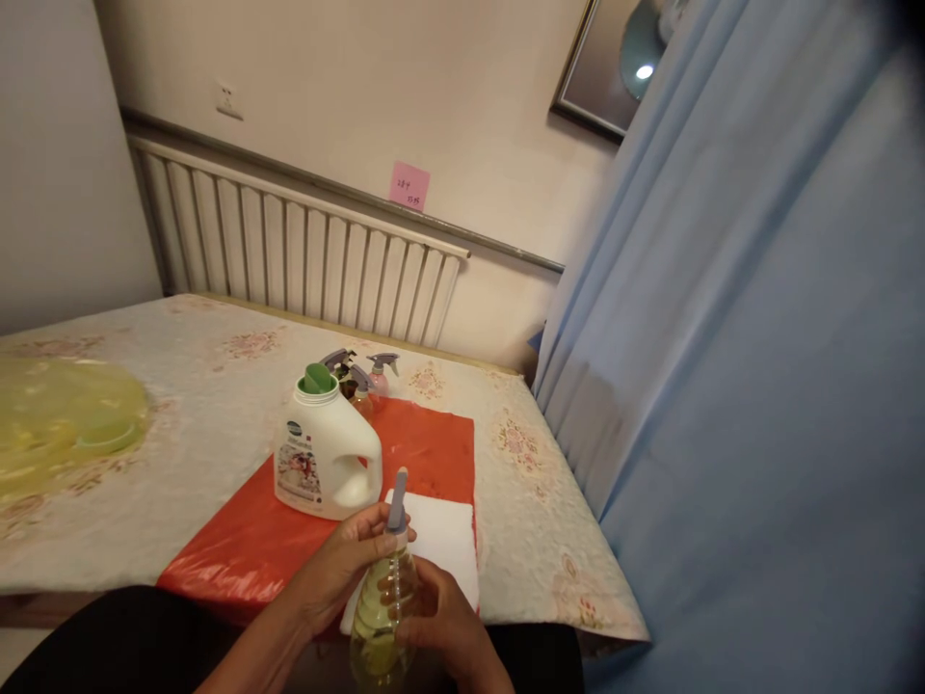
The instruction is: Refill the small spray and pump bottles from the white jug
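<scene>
Close to my body I hold a clear spray bottle with yellowish liquid inside and a grey trigger head on top. The fingers of my left hand are closed round the collar under the spray head. Lower down, my right hand grips the ribbed body from the right side. Just beyond my hands stands a large white jug with a handle, a printed label and a green spout insert in its uncapped mouth. A white folded cloth or pad lies behind the bottle.
A red plastic sheet covers part of the flowered tablecloth. Several other spray bottles stand behind the jug. A yellow translucent bag lies at left. A radiator runs along the wall; a blue curtain hangs at right.
</scene>
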`<action>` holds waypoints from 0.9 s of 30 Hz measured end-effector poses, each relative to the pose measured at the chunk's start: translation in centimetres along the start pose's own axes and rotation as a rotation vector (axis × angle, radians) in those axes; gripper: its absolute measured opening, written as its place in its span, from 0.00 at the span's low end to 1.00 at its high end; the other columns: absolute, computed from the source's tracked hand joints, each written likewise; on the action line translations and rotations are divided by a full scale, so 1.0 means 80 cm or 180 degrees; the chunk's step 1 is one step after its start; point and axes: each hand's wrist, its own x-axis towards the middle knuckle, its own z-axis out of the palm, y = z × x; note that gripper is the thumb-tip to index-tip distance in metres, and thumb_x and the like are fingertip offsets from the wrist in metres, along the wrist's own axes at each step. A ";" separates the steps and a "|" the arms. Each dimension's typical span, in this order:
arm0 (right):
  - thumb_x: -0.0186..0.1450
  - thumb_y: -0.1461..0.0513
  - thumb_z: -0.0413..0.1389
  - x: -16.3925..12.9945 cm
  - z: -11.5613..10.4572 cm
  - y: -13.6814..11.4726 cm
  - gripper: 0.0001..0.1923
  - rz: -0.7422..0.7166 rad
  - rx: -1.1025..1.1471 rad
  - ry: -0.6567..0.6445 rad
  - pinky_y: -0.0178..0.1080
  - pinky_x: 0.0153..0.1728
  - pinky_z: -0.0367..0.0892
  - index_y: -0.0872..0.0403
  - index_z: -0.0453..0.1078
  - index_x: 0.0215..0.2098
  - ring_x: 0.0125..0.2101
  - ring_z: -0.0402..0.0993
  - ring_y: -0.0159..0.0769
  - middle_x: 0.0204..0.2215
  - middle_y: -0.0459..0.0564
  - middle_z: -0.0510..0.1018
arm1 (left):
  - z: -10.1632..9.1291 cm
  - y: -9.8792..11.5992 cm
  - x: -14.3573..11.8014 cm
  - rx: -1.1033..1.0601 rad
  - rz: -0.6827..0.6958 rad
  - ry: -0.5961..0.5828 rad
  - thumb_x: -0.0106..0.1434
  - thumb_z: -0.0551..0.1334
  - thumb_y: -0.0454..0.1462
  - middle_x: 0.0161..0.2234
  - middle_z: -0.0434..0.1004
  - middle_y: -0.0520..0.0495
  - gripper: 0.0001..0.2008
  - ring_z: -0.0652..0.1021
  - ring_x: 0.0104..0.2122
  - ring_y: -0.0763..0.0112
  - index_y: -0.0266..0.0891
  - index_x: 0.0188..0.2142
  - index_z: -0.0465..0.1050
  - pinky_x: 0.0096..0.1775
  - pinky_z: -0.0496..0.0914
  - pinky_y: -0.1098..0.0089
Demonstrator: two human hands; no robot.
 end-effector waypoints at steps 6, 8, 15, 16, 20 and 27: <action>0.41 0.56 0.75 -0.001 0.005 -0.007 0.36 -0.0073 -0.0040 0.0034 0.41 0.42 0.66 0.53 0.75 0.48 0.41 0.75 0.43 0.39 0.50 0.80 | 0.010 -0.006 0.001 0.0396 0.0333 0.0428 0.48 0.76 0.39 0.30 0.79 0.54 0.15 0.76 0.28 0.73 0.39 0.32 0.74 0.32 0.69 0.74; 0.40 0.56 0.75 -0.001 0.004 -0.007 0.37 -0.0076 -0.0027 0.0057 0.40 0.41 0.66 0.53 0.75 0.48 0.40 0.75 0.42 0.38 0.49 0.80 | 0.009 -0.006 0.002 0.0424 0.0343 0.0382 0.48 0.75 0.40 0.29 0.79 0.54 0.15 0.76 0.28 0.73 0.39 0.33 0.74 0.32 0.69 0.74; 0.38 0.57 0.75 -0.002 0.000 -0.003 0.38 -0.0024 -0.0018 0.0107 0.41 0.42 0.66 0.52 0.75 0.47 0.41 0.75 0.43 0.40 0.49 0.80 | -0.005 -0.001 -0.003 -0.0186 -0.0105 -0.0255 0.57 0.71 0.40 0.41 0.82 0.42 0.17 0.80 0.40 0.63 0.37 0.44 0.77 0.44 0.72 0.67; 0.38 0.57 0.75 -0.002 0.000 -0.002 0.38 -0.0030 -0.0029 0.0094 0.42 0.43 0.66 0.52 0.75 0.48 0.41 0.75 0.43 0.40 0.49 0.80 | -0.005 -0.002 -0.003 -0.0185 -0.0141 -0.0255 0.57 0.71 0.39 0.40 0.82 0.43 0.15 0.81 0.39 0.65 0.37 0.43 0.77 0.42 0.72 0.68; 0.39 0.57 0.75 -0.004 0.001 -0.001 0.37 -0.0088 -0.0026 0.0067 0.42 0.43 0.67 0.53 0.75 0.47 0.41 0.76 0.44 0.40 0.50 0.80 | 0.000 -0.009 0.001 -0.0202 -0.0098 -0.0210 0.58 0.70 0.36 0.37 0.82 0.46 0.10 0.80 0.32 0.70 0.37 0.40 0.76 0.36 0.72 0.71; 0.40 0.59 0.75 0.000 0.007 -0.007 0.40 -0.0213 -0.0228 0.0144 0.43 0.45 0.67 0.52 0.73 0.51 0.45 0.76 0.47 0.44 0.51 0.80 | 0.004 -0.026 0.006 0.0048 0.0346 0.0199 0.54 0.72 0.40 0.28 0.78 0.53 0.15 0.76 0.24 0.74 0.38 0.38 0.73 0.29 0.69 0.73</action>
